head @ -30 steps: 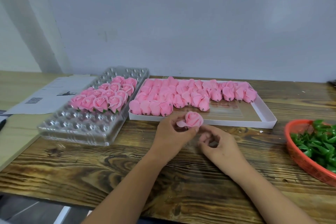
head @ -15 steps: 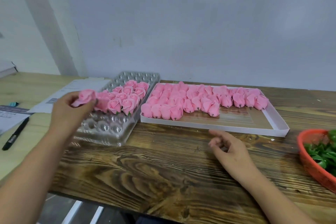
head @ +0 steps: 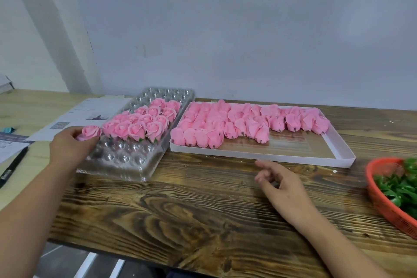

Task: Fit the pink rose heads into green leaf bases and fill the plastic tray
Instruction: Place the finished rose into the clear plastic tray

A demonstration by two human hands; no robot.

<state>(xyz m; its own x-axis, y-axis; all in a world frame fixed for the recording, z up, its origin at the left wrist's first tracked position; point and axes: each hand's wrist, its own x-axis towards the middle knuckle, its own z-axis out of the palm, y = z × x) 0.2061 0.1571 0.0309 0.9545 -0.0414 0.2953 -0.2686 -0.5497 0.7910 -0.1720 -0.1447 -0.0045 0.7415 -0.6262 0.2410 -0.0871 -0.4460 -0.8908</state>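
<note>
Both forearms are bare to the frame edge; left hand point(head: 67, 145) and right hand point(head: 285, 189) wear nothing.

Cut off, covered or too small to read

At 3 o'clock the picture's edge cuts the orange basket point(head: 383, 201) and its green leaf bases point(head: 399, 189). The left hand point(head: 67, 149) hides the underside of its held rose head point(head: 90, 132) and part of the clear plastic tray point(head: 126, 160). At 9 o'clock the black pen point(head: 13, 166) is cropped, and the print on the papers point(head: 74, 117) is illegible.
</note>
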